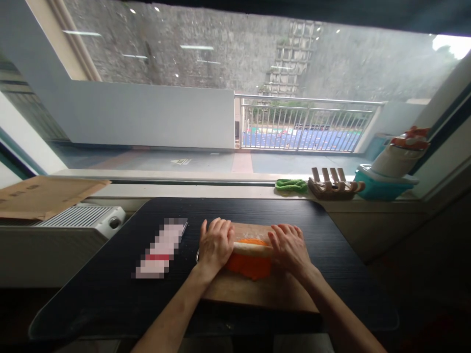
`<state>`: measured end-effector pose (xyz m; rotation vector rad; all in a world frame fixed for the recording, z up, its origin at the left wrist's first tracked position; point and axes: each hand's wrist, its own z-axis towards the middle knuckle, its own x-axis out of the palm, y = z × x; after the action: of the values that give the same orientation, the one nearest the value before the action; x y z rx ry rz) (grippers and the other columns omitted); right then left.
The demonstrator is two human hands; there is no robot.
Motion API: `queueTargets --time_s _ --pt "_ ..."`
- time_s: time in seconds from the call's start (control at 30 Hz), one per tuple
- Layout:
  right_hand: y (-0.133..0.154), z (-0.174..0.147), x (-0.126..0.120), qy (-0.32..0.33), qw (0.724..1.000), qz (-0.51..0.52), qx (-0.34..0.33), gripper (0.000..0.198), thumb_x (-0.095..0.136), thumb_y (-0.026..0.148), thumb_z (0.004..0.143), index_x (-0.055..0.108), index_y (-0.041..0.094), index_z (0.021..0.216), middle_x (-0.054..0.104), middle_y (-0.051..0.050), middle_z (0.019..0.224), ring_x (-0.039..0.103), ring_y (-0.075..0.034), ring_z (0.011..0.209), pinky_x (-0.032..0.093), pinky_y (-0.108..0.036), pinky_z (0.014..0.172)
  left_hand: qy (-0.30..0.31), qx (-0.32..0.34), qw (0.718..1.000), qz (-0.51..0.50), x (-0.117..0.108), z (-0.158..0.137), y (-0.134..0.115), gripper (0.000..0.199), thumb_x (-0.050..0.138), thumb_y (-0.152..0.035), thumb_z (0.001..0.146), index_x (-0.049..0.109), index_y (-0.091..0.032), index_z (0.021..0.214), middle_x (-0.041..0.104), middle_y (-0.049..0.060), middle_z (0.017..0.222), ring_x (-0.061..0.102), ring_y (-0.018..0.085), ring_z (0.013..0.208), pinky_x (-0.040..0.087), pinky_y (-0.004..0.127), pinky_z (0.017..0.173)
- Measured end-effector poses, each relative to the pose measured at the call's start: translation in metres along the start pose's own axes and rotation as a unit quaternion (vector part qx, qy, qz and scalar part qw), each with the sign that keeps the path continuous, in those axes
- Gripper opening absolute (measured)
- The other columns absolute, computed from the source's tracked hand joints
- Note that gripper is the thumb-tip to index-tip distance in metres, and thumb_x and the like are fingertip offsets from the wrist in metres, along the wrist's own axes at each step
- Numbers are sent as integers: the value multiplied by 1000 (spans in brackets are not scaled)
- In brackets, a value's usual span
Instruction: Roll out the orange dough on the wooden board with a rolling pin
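Note:
A pale wooden rolling pin (253, 249) lies across a flattened sheet of orange dough (248, 267) on a wooden board (257, 292). Over the pin's left end is my left hand (216, 243), its fingers closed together and curving across the wood. My right hand (290, 247) covers the other end in the same way, thumb toward the middle. Both ends of the pin are hidden beneath my palms. A strip of dough shows beyond the pin, with the larger part on my side. Whitish powder dusts the far part of the board.
The board rests on a black table (342, 274). Left of it lies a blurred-out pink and white item (162, 250). Along the windowsill are a green cloth (290, 186), a brown rack-like holder (331, 186) and a teal container (382, 184). Cardboard (47, 196) covers a radiator (81, 215).

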<state>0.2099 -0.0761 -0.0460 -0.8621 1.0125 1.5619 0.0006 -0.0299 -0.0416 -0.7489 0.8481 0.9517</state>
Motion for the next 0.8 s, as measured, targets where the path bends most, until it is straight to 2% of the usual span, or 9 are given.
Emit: queueTargets --time_s 0.1,0.17,0.37,0.57,0.73,0.8 --pt "3 -9 -3 11 999 8 -31 29 35 29 94 60 23 107 62 -4 112 45 -23 117 19 -45 105 8 18 1000 1 -3 -10 0 34 34 -27 91 61 -18 109 64 8 118 45 28 122 20 53 107" --pt "4 -13 -4 23 998 11 -49 27 36 28 94 61 25 104 63 -2 111 44 -22 120 17 -46 107 18 25 999 8 -3 -13 0 35 34 -29 92 60 -17 112 62 8 121 43 28 124 21 53 107" --pt "0 7 1 7 1000 -22 -4 29 36 30 94 61 21 107 61 -7 117 41 -25 124 21 -47 105 26 6 999 27 4 4 0 40 31 -29 92 60 -13 115 59 12 125 44 30 124 27 55 104" --pt "4 -13 -4 33 998 5 -58 28 36 28 94 61 26 107 61 -1 117 35 -25 129 16 -47 108 49 50 997 32 -3 -15 1 42 32 -34 93 56 -16 122 53 8 132 38 28 130 22 54 108" --pt "1 7 1 36 999 -13 -5 31 34 30 95 62 24 106 60 -5 120 37 -27 128 21 -49 105 59 30 997 46 2 5 2 42 31 -30 93 57 -12 120 56 12 129 40 29 128 22 56 107" --pt "0 5 1 39 999 -11 -14 32 33 31 95 62 23 106 60 -5 121 36 -27 129 20 -49 106 59 34 997 45 2 5 2 42 31 -31 93 58 -12 120 56 12 128 41 28 128 23 56 107"
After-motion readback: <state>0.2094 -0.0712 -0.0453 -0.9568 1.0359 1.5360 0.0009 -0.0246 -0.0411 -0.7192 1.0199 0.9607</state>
